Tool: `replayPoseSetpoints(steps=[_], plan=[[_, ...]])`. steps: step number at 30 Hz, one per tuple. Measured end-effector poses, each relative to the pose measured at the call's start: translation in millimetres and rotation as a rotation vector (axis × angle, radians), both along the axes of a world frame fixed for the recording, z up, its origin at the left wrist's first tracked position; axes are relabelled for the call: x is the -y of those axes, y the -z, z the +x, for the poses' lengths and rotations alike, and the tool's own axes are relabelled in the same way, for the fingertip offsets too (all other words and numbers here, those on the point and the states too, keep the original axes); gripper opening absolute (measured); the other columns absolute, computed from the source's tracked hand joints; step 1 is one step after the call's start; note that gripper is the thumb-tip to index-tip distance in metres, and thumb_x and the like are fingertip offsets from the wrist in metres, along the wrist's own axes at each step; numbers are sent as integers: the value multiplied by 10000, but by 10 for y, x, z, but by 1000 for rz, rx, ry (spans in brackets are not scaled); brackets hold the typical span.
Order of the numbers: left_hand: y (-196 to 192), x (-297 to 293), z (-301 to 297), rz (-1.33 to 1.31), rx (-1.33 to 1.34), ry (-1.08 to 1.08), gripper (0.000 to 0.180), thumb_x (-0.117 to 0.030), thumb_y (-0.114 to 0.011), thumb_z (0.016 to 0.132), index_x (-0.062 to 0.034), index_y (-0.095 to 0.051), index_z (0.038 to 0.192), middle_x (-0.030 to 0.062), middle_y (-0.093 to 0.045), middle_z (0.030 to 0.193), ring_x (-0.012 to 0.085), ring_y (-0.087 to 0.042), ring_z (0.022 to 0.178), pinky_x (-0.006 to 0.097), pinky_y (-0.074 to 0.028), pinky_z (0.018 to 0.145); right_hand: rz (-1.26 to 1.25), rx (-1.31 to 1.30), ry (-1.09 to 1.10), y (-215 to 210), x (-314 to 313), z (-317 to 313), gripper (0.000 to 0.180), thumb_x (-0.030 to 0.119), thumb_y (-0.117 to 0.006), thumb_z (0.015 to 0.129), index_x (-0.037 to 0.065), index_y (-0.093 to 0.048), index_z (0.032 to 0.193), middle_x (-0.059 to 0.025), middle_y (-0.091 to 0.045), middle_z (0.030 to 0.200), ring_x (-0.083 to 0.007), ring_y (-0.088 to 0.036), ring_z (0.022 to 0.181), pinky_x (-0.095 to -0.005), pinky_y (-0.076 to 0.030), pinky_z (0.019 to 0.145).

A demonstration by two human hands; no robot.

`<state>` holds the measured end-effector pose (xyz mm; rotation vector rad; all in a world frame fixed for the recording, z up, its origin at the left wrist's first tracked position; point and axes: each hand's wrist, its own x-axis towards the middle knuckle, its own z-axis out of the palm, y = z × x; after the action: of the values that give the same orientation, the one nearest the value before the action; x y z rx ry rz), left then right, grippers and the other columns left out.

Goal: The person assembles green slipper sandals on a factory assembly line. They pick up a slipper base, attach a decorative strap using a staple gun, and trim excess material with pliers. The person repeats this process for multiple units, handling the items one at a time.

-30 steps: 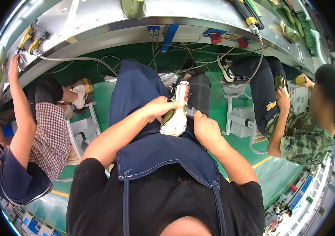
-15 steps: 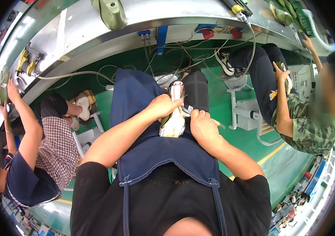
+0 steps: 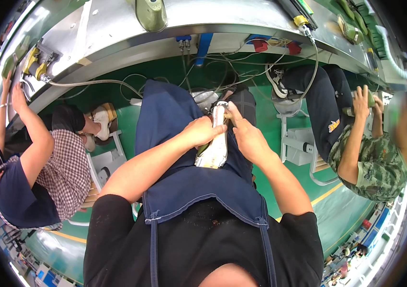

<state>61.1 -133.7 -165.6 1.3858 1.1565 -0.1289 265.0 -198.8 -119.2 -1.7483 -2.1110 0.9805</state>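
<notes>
A shoe upper (image 3: 214, 146), pale on the side facing up, is stretched over a green shoe last and rests bottom-up on my lap, on the dark blue apron (image 3: 165, 110). My left hand (image 3: 202, 130) grips it from the left side, thumb across the upturned bottom. My right hand (image 3: 248, 136) is bent at the far end of the shoe, its fingers closed around what looks like a hand tool with a tan handle (image 3: 227, 116) and a metal head (image 3: 222, 103). The fingers cover most of that tool, so its kind cannot be made out.
A metal bench (image 3: 112, 33) curves across the front, bearing a green shoe last (image 3: 151, 14) and yellow air tools (image 3: 35, 65) (image 3: 301, 20). Hoses and cables hang below. Seated co-workers handle green lasts at left (image 3: 36, 148) and right (image 3: 361, 148).
My right hand has moved away from me and turned toward the shoe's far end, bringing the tool there. My left thumb now lies lower across the shoe. The view has shifted slightly.
</notes>
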Motion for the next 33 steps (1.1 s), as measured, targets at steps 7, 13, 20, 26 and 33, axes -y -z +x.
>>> replayPoseSetpoints(steps=[7,13,20,26,33], plan=[[-141,-79,3,-93,-12,19,554,-506,-681,974,-30,-699,1258,175,-774,1110,295,-758,1034,409,-580,896,-21,161,-69,-11,139,-103,802,-3,-494,949,217,-269,1686,-218,-645,983,-449,-678,817,-548,-570,743],[-78,0,-74,-49,130,13,653,-491,-791,886,49,-667,1232,211,-760,1119,304,-754,1030,399,-577,934,-56,195,-71,-104,215,-126,814,-4,-499,947,237,-266,1688,-219,-644,980,-446,-679,806,-548,-568,736],[-118,131,-124,57,56,-10,932,-583,-848,793,157,-557,1278,303,-701,1213,364,-722,1120,409,-556,993,148,-3,-11,-135,187,-71,805,14,-527,954,228,-270,1686,-186,-634,962,-426,-673,795,-546,-564,721],[-166,173,-116,45,16,-12,952,-608,-823,803,148,-528,1300,317,-688,1227,387,-705,1153,427,-549,992,140,111,-58,-4,276,-68,825,17,-578,944,225,-271,1681,-159,-612,918,-407,-664,774,-539,-554,692],[-133,401,-123,120,105,-108,982,-561,-751,884,192,-407,1414,373,-579,1387,441,-623,1288,456,-486,1095,-120,176,-18,-401,110,-159,629,52,-572,980,109,-391,1580,-249,-704,993,-481,-694,904,-567,-546,754]])
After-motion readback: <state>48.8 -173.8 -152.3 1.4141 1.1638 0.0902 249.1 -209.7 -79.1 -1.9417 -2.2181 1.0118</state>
